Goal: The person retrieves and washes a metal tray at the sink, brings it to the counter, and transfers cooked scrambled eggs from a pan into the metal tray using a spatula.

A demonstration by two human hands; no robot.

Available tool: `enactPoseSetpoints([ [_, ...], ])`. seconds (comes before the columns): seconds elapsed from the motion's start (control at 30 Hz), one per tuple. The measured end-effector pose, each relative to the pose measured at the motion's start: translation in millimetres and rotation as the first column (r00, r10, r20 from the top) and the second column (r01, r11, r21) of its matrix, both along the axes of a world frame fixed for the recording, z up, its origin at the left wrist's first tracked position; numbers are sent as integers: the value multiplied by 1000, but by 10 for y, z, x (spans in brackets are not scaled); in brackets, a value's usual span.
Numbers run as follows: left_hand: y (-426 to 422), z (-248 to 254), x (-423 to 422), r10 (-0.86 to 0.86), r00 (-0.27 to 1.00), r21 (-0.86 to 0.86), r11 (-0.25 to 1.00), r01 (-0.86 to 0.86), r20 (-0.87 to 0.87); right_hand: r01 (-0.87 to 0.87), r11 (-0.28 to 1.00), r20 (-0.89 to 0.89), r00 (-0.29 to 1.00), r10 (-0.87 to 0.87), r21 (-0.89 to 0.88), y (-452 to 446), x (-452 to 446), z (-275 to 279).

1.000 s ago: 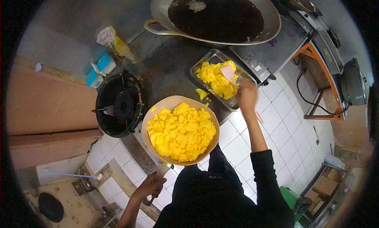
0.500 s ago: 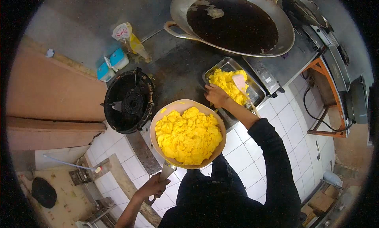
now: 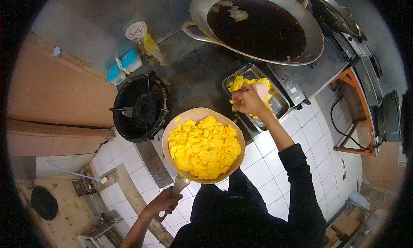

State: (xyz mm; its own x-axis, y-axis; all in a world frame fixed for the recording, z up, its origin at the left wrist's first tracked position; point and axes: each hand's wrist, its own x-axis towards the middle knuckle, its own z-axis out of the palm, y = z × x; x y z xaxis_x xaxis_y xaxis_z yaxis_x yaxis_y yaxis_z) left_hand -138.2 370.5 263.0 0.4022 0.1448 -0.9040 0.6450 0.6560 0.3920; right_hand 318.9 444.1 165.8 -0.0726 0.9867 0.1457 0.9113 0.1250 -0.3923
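My left hand (image 3: pixel 165 200) is closed around the handle of a frying pan (image 3: pixel 243 150), holding it level in front of my body. Yellow scrambled eggs (image 3: pixel 204 147) fill most of the pan. To the right, my right hand (image 3: pixel 249 101) is over a rectangular metal tray (image 3: pixel 282 107), its fingers curled together at more scrambled egg (image 3: pixel 235 84). Whatever those fingers hold, if anything, I cannot make out. A spatula with a pale pink head (image 3: pixel 261 90) lies on the egg in the tray; my hand and forearm hide its handle.
A large wok (image 3: pixel 316 50) of dark liquid stands at the back. A black gas burner (image 3: pixel 142 108) is left of the pan. Behind it are blue-lidded containers (image 3: pixel 131 59) and a plastic pouch (image 3: pixel 148 41). A metal-cased stove (image 3: pixel 290 87) adjoins the tray.
My right hand has moved from the tray's left rim to above the egg inside it, now covering the spatula's handle. The pan stays almost where it was in my left hand.
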Motion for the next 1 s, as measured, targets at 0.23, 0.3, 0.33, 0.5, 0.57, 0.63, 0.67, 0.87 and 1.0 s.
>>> enactPoseSetpoints([
  [0.23,-11,0,23,-6,1000,14,1000,6,-5,193,913,332,888,-319,360,-251,233,117],
  [0.3,-5,2,15,-9,1000,-9,1000,9,21,222,937,310,901,-303,271,-382,233,-34],
  [0.33,4,-5,19,0,999,-32,999,1,48,100,984,237,962,-135,150,-431,233,-113],
  [0.5,-14,-72,-68,70,996,-83,994,-65,59,-240,970,79,967,243,-38,-510,89,-550],
  [0.57,-9,-48,-26,44,997,-83,995,-50,-65,-332,943,136,936,325,32,-463,91,-646],
  [0.63,4,-73,-20,64,994,-120,990,-74,-84,-405,912,157,898,410,-66,-412,80,-723],
  [0.67,9,-76,-20,91,991,-159,982,-106,-99,-431,902,164,891,424,9,-396,75,-774],
  [0.87,10,19,81,-21,992,-48,999,16,-124,-461,885,186,866,463,-61,-323,99,-767],
  [1.0,-24,-64,-59,-13,999,-22,1000,14,33,-338,939,12,941,338,65,-316,208,-624],
])
